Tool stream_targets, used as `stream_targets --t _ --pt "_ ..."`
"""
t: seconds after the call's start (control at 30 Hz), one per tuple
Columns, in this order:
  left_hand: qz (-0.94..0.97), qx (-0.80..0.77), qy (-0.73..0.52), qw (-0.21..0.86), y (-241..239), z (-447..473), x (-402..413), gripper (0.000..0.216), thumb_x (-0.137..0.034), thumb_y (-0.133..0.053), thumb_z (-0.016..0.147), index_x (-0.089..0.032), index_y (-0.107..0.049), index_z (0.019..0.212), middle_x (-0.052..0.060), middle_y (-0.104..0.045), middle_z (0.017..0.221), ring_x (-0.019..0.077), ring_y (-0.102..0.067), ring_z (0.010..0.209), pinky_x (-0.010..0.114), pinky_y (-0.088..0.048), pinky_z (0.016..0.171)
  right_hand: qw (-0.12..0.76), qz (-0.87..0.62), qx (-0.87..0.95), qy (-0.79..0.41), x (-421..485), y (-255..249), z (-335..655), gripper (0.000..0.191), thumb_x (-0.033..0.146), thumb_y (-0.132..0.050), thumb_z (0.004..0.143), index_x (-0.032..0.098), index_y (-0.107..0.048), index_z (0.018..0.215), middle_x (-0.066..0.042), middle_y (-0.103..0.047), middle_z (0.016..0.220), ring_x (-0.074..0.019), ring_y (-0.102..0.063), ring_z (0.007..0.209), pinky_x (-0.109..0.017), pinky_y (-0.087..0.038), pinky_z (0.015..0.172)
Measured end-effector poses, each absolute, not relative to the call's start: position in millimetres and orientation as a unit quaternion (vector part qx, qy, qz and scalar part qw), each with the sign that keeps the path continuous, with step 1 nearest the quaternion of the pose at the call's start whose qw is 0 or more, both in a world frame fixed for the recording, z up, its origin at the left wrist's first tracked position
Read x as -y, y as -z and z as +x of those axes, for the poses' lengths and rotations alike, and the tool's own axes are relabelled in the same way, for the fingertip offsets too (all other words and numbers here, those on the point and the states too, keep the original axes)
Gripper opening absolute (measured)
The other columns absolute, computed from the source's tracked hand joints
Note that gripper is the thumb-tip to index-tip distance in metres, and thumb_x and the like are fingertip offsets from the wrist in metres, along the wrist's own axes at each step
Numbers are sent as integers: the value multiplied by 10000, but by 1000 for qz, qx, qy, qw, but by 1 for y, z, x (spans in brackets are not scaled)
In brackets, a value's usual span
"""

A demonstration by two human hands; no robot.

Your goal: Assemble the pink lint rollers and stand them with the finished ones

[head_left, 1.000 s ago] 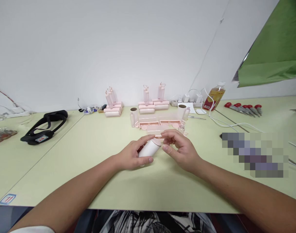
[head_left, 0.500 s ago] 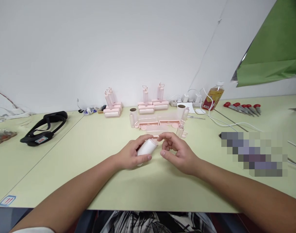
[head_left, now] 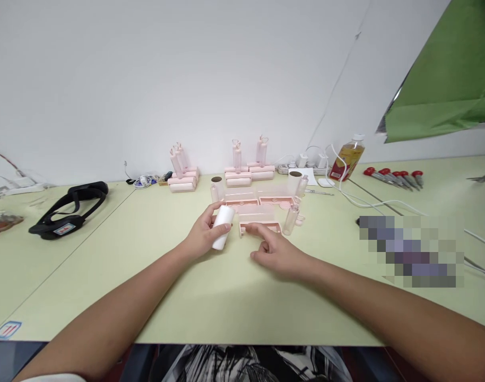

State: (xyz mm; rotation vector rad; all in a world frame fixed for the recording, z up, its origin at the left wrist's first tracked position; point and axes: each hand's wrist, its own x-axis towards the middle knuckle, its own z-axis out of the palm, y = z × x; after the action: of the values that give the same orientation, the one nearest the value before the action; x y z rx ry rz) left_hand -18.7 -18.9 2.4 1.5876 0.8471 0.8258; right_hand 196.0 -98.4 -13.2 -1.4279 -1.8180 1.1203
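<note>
The white roll (head_left: 223, 227) sits tilted in the left hand (head_left: 201, 234), which grasps it between thumb and fingers; its far end leans right, its lower end points toward the near side. Whether that lower end meets the bench (head_left: 210, 302) is hard to tell. To the right, across a narrow gap, the right hand (head_left: 281, 255) is released, thumb apart and index finger stretched toward the near pink box (head_left: 273, 226). Whether the fingertip touches the box cannot be told.

That box lies open, its clear lid (head_left: 257, 213) on the far side. A small clear bottle (head_left: 291, 219) stands, slightly tilted, just beyond its right end. Two more open pink boxes lie side by side farther back, with an upright roll near each outer end, leaving little room in this cluster.

Between the forearms, a broad stretch of bench surface runs to the near edge. Another stretch reaches left as far as a black strap (head_left: 69, 211), which lies across a seam from the hands' part of the bench.

Along the far edge, close to the wall, stand pink sets (head_left: 182, 183) topped with small bottles. Farther right come white cables, a drink bottle (head_left: 348, 158) and a row of red-ended tools (head_left: 394, 178), well apart from the hands.
</note>
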Motion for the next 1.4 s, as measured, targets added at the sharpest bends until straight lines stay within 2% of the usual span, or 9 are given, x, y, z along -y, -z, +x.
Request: stream_targets --t 0.13,0.3,0.43,0.57,0.67,0.8,1.0,1.2,1.4 --pt "674 -339 -404 518 -7 -22 18 734 -408 -708 726 -257 -356 1352 11 -581 889 124 -539 643 241 -455 552 340 -454 683 -459 96 20 190 576 186 -571 815 288 -364 1343 -47 -626 999 -100 -484 583 -250 -435 554" --pt "671 -330 -437 500 -15 -28 16 741 -424 -709 717 -242 -344 1336 -1 -570 830 122 -535 601 241 -449 523 372 -430 773 -282 105 8 199 381 180 -536 836 225 -532 1214 -54 -645 932 -119 -524 613 -263 -436 581" --pt "671 -325 -423 515 -12 -28 17 734 -416 -709 726 -248 -345 1341 4 -569 847 122 -539 613 238 -447 529 353 -455 806 -141 105 1 211 380 206 -543 835 211 -550 1215 -120 -541 1284 -215 -586 976 -332 -491 761" --pt "673 -328 -401 527 -7 -25 19 716 -415 -692 752 -263 -339 1356 15 -574 882 128 -545 640 232 -439 536 249 -476 828 -162 93 11 213 592 207 -559 812 223 -425 1388 -125 -359 1488 -277 -456 1261 -393 -464 917" --pt "682 -335 -379 529 -6 -22 23 704 -413 -684 764 -258 -344 1361 25 -578 920 124 -536 652 234 -439 554 232 -461 841 -165 84 19 206 535 176 -545 797 212 -486 1327 -111 -486 1396 -263 -506 1206 -392 -450 929" --pt "700 -332 -349 527 -5 -19 27 705 -407 -681 775 -240 -343 1371 13 -562 881 111 -502 641 221 -419 556 236 -466 835 -171 80 18 199 338 205 -527 825 207 -576 1159 -57 -659 1036 -199 -601 865 -320 -457 726" --pt "715 -309 -283 559 -6 -18 27 647 -444 -649 801 -233 -375 1348 -17 -520 779 95 -458 589 195 -376 504 244 -449 810 -288 86 12 203 397 332 -631 808 207 -545 1175 34 -518 705 -129 -471 620 -250 -352 570" --pt "698 -324 -238 592 -8 -18 28 666 -484 -656 789 -249 -353 1332 1 -549 834 105 -504 578 203 -400 479 331 -419 723 -437 82 20 205 358 362 -617 839 208 -528 1149 55 -395 711 -106 -375 623 -239 -313 567" --pt "689 -307 -222 618 -1 -18 28 671 -482 -668 788 -252 -352 1333 -4 -562 818 108 -509 597 202 -397 500 373 -413 651 -516 79 20 204 301 349 -602 846 195 -532 1095 69 -412 671 -80 -376 531 -228 -291 503"
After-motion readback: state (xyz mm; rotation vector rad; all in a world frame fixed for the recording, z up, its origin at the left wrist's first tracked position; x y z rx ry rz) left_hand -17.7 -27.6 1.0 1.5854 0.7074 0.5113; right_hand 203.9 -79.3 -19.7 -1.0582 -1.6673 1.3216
